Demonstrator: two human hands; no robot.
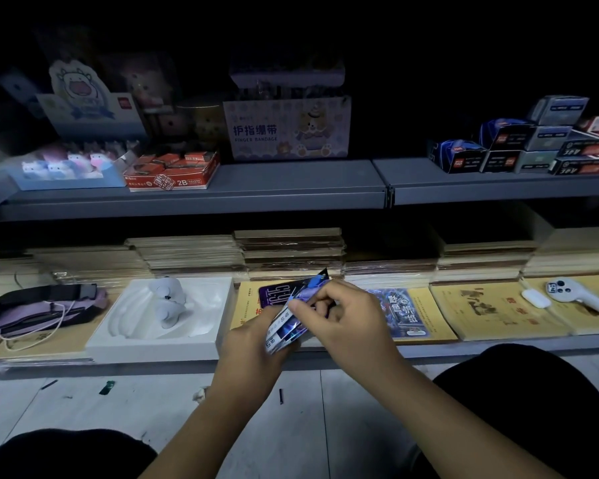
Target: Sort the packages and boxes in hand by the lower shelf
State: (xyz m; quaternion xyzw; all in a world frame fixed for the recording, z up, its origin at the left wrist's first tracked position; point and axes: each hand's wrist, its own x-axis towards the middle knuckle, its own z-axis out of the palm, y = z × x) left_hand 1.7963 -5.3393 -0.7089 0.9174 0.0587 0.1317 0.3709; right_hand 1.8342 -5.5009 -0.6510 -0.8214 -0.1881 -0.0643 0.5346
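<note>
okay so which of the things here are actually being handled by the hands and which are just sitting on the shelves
In hand:
left hand holds the stack of packets
right hand pinches the top packet

Lying about:
white tray
purple bag
phone
white controller
eraser box
finger bandage box

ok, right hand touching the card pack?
Touching. The head view shows the right hand pinching the top of the card pack, while the left hand grips it from below.

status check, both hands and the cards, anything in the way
Left hand grips card stack from below. Right hand pinches its top card. Phone lies on shelf right behind; nothing between the hands.
</note>
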